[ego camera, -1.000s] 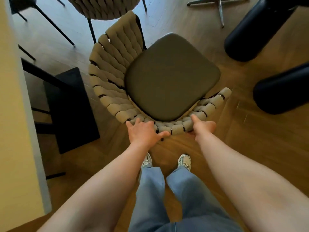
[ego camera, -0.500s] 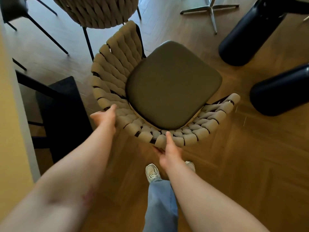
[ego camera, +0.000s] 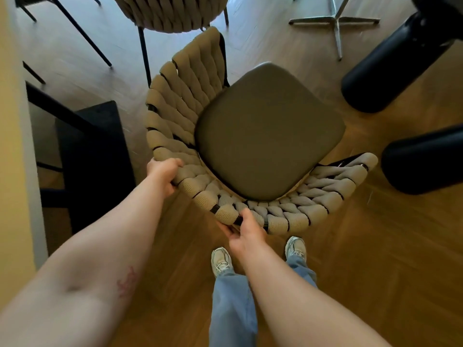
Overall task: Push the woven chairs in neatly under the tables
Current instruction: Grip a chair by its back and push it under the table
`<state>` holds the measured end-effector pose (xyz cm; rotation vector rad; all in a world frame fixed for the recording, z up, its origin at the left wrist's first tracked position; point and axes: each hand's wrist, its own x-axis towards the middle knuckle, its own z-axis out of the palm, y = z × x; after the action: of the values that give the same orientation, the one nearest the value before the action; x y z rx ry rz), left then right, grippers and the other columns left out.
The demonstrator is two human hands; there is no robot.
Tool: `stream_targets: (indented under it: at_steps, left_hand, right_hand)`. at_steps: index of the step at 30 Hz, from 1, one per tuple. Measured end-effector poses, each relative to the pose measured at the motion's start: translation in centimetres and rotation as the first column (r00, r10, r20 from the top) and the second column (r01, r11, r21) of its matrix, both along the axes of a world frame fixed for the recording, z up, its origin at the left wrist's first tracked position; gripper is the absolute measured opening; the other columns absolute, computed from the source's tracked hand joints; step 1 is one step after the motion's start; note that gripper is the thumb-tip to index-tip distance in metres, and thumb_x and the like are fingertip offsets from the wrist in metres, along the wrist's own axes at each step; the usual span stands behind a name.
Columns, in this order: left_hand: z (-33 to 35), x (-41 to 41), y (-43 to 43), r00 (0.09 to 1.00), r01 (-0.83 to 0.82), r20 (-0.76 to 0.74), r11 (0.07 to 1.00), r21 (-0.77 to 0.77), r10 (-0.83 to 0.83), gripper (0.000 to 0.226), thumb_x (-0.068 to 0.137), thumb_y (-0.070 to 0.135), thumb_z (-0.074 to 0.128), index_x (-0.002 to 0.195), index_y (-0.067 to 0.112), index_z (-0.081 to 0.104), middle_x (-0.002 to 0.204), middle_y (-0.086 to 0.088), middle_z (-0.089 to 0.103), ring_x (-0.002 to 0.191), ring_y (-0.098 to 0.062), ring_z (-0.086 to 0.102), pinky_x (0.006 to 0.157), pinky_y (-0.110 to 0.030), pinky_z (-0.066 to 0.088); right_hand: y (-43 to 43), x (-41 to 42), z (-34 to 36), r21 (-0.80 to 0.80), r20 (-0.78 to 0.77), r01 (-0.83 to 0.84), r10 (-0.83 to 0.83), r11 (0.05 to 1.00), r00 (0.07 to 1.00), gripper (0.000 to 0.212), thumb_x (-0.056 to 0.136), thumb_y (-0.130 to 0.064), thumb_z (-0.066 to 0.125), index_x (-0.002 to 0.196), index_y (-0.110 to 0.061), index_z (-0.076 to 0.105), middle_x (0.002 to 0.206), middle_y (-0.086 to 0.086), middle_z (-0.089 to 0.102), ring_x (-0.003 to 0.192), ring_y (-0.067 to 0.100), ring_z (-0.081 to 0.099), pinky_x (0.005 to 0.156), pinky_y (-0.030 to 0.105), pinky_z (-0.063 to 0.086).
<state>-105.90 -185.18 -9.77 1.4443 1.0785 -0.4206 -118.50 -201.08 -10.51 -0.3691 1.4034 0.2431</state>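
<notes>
**Woven chair gripped at its back rim on a wood floor**

Wood flooring (ego camera: 375, 259) in a herringbone pattern fills the scene, brown near the feet and paler toward the top.

Left hand (ego camera: 164, 175): closed around the rim of the woven chair (ego camera: 180, 116) at its left rear curve, with the fingers (ego camera: 175, 162) wrapped over the top of the weave and the thumb side underneath. A reddish mark is seen on the left forearm.

Right hand (ego camera: 246, 231): clamped on the rear of the same rim, thumb up over the woven straps and fingers curled under the dark frame below.

The chair is seen from above, its back toward the person and turned at an angle, so that the left armrest points to the top of the view and the right armrest to the right. A dark olive seat cushion (ego camera: 269, 131) is set inside the woven shell.

Two pale sneakers (ego camera: 220, 261) and blue jeans (ego camera: 233, 309) are seen just behind the chair back.

A second woven chair (ego camera: 170, 13) is placed just beyond the first one's left armrest, on thin dark legs. Whether the two are touching cannot be told.

At left, a pale tabletop edge (ego camera: 15, 146) is seen, with a dark frame and a dark chair seat (ego camera: 95, 159) beneath it. At right, two thick black cylindrical legs (ego camera: 380, 78) are set slantwise, close to the right armrest. A metal star-shaped base (ego camera: 337, 22) lies farther away at top right.
</notes>
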Motion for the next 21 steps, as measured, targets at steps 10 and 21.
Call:
stream_targets:
  at_steps: [10, 21]
  left_hand:
    - [-0.5, -6.8, -5.3, 0.928, -0.372, -0.015, 0.928, -0.031, 0.372, 0.067, 0.089, 0.007, 0.067, 0.147, 0.02, 0.035, 0.137, -0.012, 0.053, 0.107, -0.027, 0.059, 0.096, -0.049, 0.054]
    - [-0.6, -14.1, -15.4, 0.64, -0.768, -0.153, 0.633, -0.099, 0.753, 0.077, 0.089, 0.008, 0.068, 0.153, 0.028, 0.03, 0.144, -0.013, 0.051, 0.126, -0.033, 0.055, 0.104, -0.055, 0.048]
  right_hand:
    - [-8.5, -0.6, 1.2, -0.094, -0.009, -0.365, 0.366, 0.926, 0.931, 0.01, 0.101, -0.011, 0.057, 0.093, -0.008, 0.05, 0.1, 0.022, 0.059, 0.108, 0.041, 0.06, 0.087, 0.056, 0.055]
    - [-19.4, 3.8, 1.9, -0.3, -0.082, -0.784, 0.804, 0.544, 0.589, 0.032, 0.095, -0.008, 0.064, 0.123, -0.005, 0.05, 0.103, 0.023, 0.062, 0.094, 0.043, 0.068, 0.054, 0.052, 0.062]
